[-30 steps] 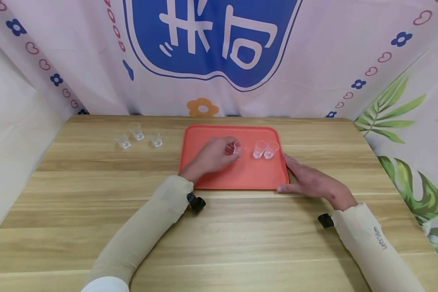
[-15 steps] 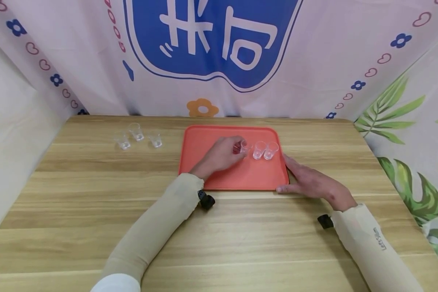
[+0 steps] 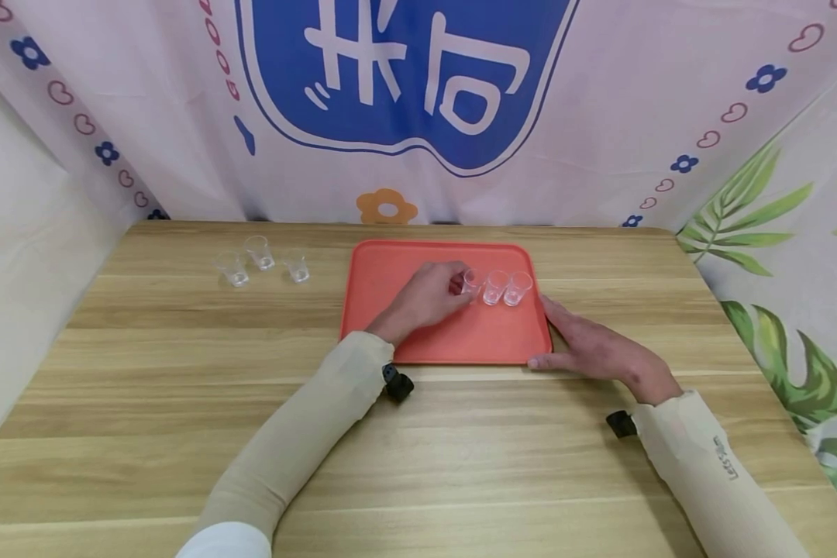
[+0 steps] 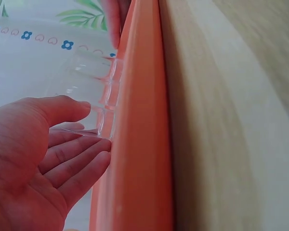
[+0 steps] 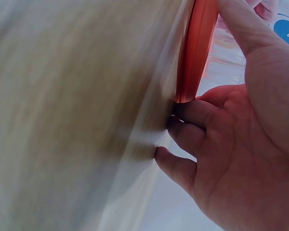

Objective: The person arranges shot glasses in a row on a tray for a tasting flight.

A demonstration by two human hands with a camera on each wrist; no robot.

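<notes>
Pinching a clear cup (image 3: 470,282), left hand (image 3: 425,298) hides it; right hand (image 3: 593,349) grips tray (image 3: 390,267).

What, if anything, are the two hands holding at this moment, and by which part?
The left hand pinches a small clear cup by its side wall on the orange tray; the right hand grips the tray's near right corner.
</notes>
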